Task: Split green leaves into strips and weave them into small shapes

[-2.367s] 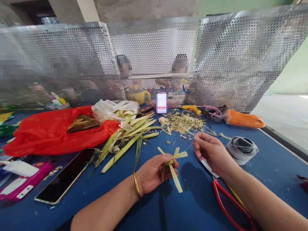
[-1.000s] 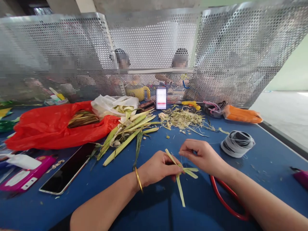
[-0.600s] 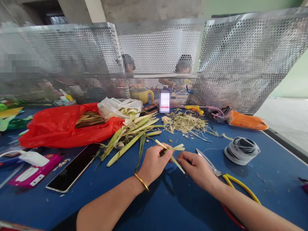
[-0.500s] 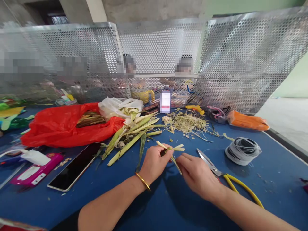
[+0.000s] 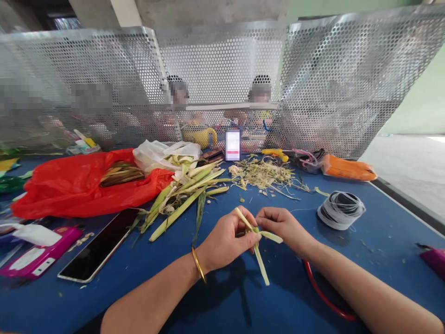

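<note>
- The woven leaf piece is held over the near middle of the table, pinched between the thumb and fingers of the left hand; its pale strips are splayed outward.
- The right hand is drawn narrow just beside it, fingertips bunched (whether anything thin is gripped cannot be told).
- A red handle is partly covered by the right forearm; the rest of the tool is hidden.
- The wound spool is placed to the right, beyond that forearm.
- Leaf strips are heaped left of centre, and shavings are scattered on their right.
- The left side is taken up by a red bag, a dark phone and a magenta device.
- A lit phone is stood upright at the far side, with a yellow tool and an orange packet laid farther right.
- The blue table is flecked with scraps and is bounded at the far side by a perforated metal screen.
- People are seen through its holes; a pale floor and green wall are shown at right.
</note>
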The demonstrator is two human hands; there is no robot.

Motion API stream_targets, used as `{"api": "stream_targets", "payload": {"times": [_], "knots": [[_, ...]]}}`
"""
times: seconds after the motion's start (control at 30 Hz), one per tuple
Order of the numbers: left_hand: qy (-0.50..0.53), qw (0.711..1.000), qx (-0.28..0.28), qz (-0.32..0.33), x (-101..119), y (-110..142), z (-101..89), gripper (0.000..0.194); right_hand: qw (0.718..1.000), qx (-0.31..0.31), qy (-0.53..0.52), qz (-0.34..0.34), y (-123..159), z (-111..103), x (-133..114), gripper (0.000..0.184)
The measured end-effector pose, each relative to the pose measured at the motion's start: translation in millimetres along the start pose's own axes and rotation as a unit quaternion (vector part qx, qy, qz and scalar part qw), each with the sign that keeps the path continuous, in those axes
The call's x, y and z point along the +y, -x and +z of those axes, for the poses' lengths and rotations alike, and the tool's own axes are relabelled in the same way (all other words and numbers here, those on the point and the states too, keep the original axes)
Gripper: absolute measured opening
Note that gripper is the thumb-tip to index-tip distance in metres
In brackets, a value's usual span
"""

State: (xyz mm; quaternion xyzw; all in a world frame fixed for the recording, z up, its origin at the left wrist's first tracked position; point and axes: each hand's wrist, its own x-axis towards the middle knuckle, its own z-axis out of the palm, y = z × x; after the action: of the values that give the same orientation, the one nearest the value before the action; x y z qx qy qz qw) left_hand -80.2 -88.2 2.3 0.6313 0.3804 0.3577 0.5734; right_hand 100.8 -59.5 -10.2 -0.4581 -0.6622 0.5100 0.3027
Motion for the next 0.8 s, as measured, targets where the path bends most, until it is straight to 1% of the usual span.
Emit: {"api": "stream_targets", "payload": {"times": [0.03, 0.1, 0.2, 0.27, 0.3, 0.33, 0.37, 0.4, 0.43, 0.5, 0.57, 0.63, 0.67, 0.7, 0.73, 0.8], "knots": [[0.017, 1.000, 0.014, -0.002, -0.1, -0.9, -0.4, 0.012, 0.999, -0.007, -0.038, 0.024, -0.4, 3.1, 2.0, 0.022], [0.021, 0.999, 0.034, 0.002, -1.0, -2.8, -1.6, 0.013, 0.996, -0.023, -0.084, 0.037, 0.5, 9.8, 3.4, 0.021], [-0.018, 0.997, 0.080, 0.013, -2.4, -5.1, -4.2, 0.014, 0.994, -0.045, -0.095, 0.038, 4.4, 18.7, 1.1, 0.022], [-0.072, 0.988, 0.137, 0.021, -2.7, -6.2, -5.9, 0.014, 0.999, -0.023, -0.041, 0.025, 8.5, 23.0, -1.7, 0.026], [-0.105, 0.980, 0.166, 0.025, -2.8, -6.8, -6.7, 0.013, 1.000, 0.000, 0.011, -0.001, 11.0, 24.5, -3.3, 0.027], [-0.137, 0.972, 0.189, 0.028, -2.9, -7.2, -7.2, 0.013, 0.996, 0.024, 0.073, -0.043, 13.8, 25.7, -5.0, 0.028], [-0.165, 0.965, 0.203, 0.029, -3.1, -7.7, -7.6, 0.013, 0.985, 0.043, 0.138, -0.096, 16.8, 26.4, -6.7, 0.028], [-0.187, 0.960, 0.208, 0.031, -3.5, -8.0, -7.9, 0.013, 0.967, 0.056, 0.199, -0.151, 19.7, 26.7, -8.4, 0.026], [-0.203, 0.957, 0.207, 0.033, -4.1, -8.3, -7.9, 0.014, 0.945, 0.058, 0.252, -0.201, 22.5, 26.7, -10.0, 0.024], [-0.228, 0.953, 0.197, 0.040, -6.0, -8.5, -7.8, 0.014, 0.900, 0.045, 0.335, -0.274, 26.7, 25.8, -12.8, 0.021], [-0.257, 0.947, 0.184, 0.049, -8.0, -8.4, -7.9, 0.014, 0.864, 0.030, 0.391, -0.315, 29.0, 23.5, -15.6, 0.021], [-0.292, 0.942, 0.157, 0.048, -9.1, -7.8, -8.4, 0.015, 0.843, 0.012, 0.422, -0.333, 29.1, 19.1, -18.6, 0.021], [-0.309, 0.941, 0.132, 0.048, -9.0, -7.2, -8.7, 0.015, 0.842, 0.005, 0.425, -0.332, 28.5, 15.9, -20.1, 0.021], [-0.324, 0.940, 0.098, 0.051, -8.6, -6.4, -8.7, 0.015, 0.848, 0.001, 0.417, -0.325, 27.2, 12.3, -21.2, 0.021], [-0.335, 0.939, 0.059, 0.056, -7.7, -5.4, -8.5, 0.014, 0.863, -0.003, 0.397, -0.311, 25.3, 8.2, -21.7, 0.021], [-0.327, 0.942, -0.018, 0.069, -5.3, -2.8, -7.1, 0.009, 0.910, -0.005, 0.322, -0.260, 19.4, -0.1, -20.4, 0.022]]}}
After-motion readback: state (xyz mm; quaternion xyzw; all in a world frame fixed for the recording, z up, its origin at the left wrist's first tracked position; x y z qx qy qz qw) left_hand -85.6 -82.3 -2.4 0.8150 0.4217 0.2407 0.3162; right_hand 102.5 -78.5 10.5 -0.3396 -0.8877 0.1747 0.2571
